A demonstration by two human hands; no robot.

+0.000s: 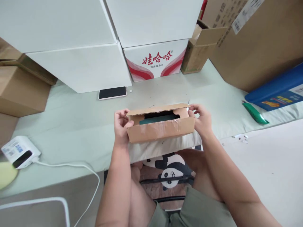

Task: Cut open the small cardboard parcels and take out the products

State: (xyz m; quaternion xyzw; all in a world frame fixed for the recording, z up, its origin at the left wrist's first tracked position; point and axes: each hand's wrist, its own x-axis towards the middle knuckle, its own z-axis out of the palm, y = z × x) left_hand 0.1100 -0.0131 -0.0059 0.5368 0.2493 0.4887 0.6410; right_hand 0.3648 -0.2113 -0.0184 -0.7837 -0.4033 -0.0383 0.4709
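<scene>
A small brown cardboard box (161, 130) is at the near edge of the cloth-covered table, its long top flaps standing partly apart. Through the gap shows a dark green item (159, 119) lying inside; its kind I cannot make out. My left hand (121, 126) grips the box's left end, thumb by the near flap and fingers curled behind. At the right end, my right hand (201, 119) holds the box with bent fingers near the corner of the flaps.
Behind the box lie a phone (112, 93) and stacked white cartons (156, 61). A green-handled tool (255, 113) and a blue package (279, 90) lie right. A white device (20, 152) with a cable sits left, near brown boxes (23, 90).
</scene>
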